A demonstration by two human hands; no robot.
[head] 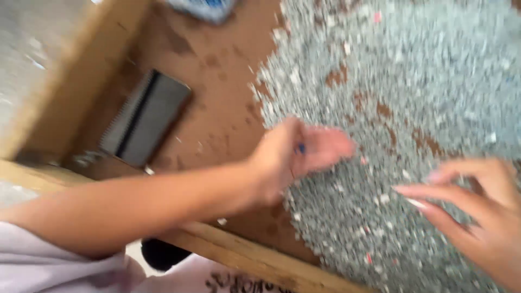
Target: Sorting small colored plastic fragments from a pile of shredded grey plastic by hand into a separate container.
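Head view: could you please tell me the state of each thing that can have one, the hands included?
Left hand: palm down on the flakes, a small blue bit between its fingers.
Right hand: fingers spread and curled, over the flakes.
Flakes: grey-white, spread loose in a wide heap with bare patches.
Tray: brown floor partly uncovered, wooden rim.
Comb tool: dark, lying flat, untouched.
Picture: blurred.
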